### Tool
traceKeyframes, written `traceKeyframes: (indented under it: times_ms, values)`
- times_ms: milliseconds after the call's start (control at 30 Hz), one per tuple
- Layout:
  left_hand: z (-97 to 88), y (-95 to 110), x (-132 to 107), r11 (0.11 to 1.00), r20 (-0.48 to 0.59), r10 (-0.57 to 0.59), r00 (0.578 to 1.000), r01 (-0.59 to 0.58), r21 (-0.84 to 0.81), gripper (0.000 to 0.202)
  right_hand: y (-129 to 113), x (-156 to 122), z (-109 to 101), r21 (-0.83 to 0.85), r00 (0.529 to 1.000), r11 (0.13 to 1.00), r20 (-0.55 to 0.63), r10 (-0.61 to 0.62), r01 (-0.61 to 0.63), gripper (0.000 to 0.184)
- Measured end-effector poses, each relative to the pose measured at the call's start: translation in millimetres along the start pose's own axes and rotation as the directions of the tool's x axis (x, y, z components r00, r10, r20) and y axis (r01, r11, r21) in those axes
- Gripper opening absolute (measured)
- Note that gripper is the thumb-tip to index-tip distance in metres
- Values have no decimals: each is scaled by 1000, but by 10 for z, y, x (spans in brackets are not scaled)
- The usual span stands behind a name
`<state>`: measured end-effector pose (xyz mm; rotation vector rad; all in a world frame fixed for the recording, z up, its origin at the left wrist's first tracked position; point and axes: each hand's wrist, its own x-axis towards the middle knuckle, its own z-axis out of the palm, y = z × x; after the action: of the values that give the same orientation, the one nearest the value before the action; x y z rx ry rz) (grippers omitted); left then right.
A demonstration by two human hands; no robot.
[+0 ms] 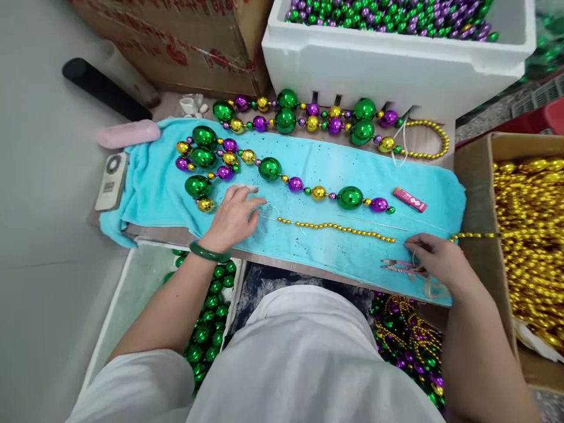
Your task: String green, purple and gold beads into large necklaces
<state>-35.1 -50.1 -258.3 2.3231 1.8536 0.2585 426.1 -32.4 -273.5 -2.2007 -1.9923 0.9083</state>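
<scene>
A thin strand of small gold beads [339, 226] lies across the turquoise towel [326, 155]. At its left end a loop of clear thread curves beside my left hand [233, 217], whose fingers are spread and bent above the cloth. My right hand [434, 258] pinches the thread at the strand's right end; more gold beads [476, 235] run on from there to the carton. A long thin needle [374, 223] rests just above the strand. Pliers [400, 267] lie by my right hand. Behind is a necklace of large green, purple and gold beads [269, 169], its left part folded in rows.
A second big-bead necklace [286, 120] lies behind the towel. Beyond it stands a white foam box [388, 70] of beads. On the right is a carton [478, 170] of gold strands. A pink-red packet [409, 200], pink case [127, 134] and white device [111, 182] lie around.
</scene>
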Motion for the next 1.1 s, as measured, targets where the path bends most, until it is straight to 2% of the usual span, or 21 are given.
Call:
traceKeyframes:
  times_ms: [100,200,300,467,633,800,967,1100]
  values:
    - [86,119,33,991,0,114,993,-114,-74,30,-11,23,-4,-14,1000,1000,10,23,-23,21]
    - [235,207,84,978,51,166,985,-158,-137,25,-27,32,-8,-25,998,999,32,47,-46,22]
    - [321,185,100,975,62,161,985,-149,-163,20,-42,22,-16,-32,998,998,31,48,-47,23]
    - [273,54,45,986,56,94,994,-85,-143,20,-88,16,-28,-39,997,997,28,73,-72,21]
    - [322,213,52,981,64,115,991,-103,-166,37,-154,15,-41,-38,994,994,45,103,-102,19]
    - [446,399,117,971,55,146,988,-133,-197,25,-184,-12,-43,-31,996,996,28,86,-86,18]
    - [409,305,90,977,13,123,992,-119,-175,19,-171,-12,-34,-25,996,996,27,83,-82,21]
    - [415,296,95,975,13,107,994,-102,-198,30,-141,-2,-25,-24,998,998,20,61,-60,21]
